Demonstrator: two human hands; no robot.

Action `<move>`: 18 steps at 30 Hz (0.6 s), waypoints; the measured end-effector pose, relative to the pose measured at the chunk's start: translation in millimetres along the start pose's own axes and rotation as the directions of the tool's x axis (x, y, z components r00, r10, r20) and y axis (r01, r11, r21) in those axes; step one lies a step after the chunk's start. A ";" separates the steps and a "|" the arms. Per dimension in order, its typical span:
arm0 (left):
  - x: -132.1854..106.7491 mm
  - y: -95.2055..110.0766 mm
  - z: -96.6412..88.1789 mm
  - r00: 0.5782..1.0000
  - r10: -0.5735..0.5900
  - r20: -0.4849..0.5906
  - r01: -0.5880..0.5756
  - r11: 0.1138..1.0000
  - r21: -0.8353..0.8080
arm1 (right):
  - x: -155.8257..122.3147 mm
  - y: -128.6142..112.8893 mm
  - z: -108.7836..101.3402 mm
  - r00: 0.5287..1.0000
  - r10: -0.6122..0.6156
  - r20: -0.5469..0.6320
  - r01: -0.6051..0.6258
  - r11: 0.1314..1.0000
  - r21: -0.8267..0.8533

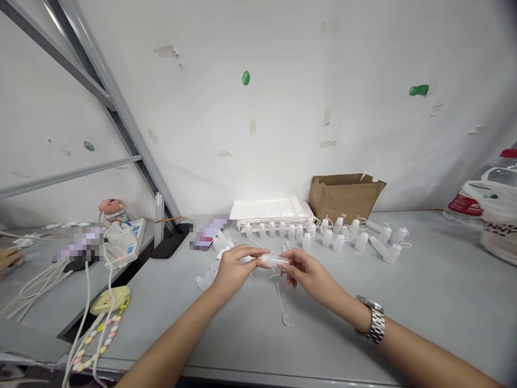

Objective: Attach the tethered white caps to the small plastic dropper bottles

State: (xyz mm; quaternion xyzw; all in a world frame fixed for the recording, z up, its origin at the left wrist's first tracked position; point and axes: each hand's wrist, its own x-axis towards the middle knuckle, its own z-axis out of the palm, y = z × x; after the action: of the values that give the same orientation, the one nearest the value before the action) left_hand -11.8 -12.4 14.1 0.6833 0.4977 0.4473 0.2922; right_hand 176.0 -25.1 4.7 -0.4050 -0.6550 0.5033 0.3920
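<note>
Between my hands a small translucent squeeze bottle (277, 261) lies on its side above the table. My left hand (238, 267) is closed on its white cap end, thumb and fingers pinching. The other end is gripped by my right hand (302, 268), which has a metal watch (375, 320) on its wrist. Just below them a loose white cap strap with a ring (286, 320) lies on the tabletop. Loose translucent pieces (207, 280) lie beside my left hand, partly hidden by it. Behind my hands stand several similar white-capped bottles (338, 243), some with looped straps.
An open cardboard box (345, 199) and a stack of white sheets or trays (266, 209) stand against the wall. A phone (209, 233) leans at the back left. Cables, a power strip (125, 242) and a yellow gadget (111, 300) lie left. A plastic bag (498, 215) stands far right.
</note>
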 end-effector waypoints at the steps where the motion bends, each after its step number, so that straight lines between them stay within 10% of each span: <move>1: -0.7 -0.3 0.1 1.000 0.022 -0.003 -0.022 1.000 0.006 | 0.7 -0.7 0.0 1.000 0.025 0.018 -0.026 0.999 0.034; 6: -3.2 1.4 -1.1 0.992 0.122 0.038 -0.125 0.990 0.061 | 2.3 -1.0 0.8 0.994 0.094 0.057 -0.099 0.991 0.094; 11: -3.0 5.5 -0.9 0.987 0.056 0.153 -0.069 0.995 0.079 | -2.9 0.3 2.5 0.993 -0.090 -0.071 0.072 0.972 -0.224; 18: -5.1 6.4 5.0 0.999 -0.023 0.050 0.020 0.998 0.066 | -8.4 7.5 6.0 0.974 -0.226 0.015 0.210 0.877 -0.432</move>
State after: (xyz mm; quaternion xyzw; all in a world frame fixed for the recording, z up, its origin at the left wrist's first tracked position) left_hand -5.1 -19.1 15.7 0.6981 0.5118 0.4104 0.2870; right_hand 174.5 -33.7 -4.7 -0.4142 -0.7842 0.2915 0.3584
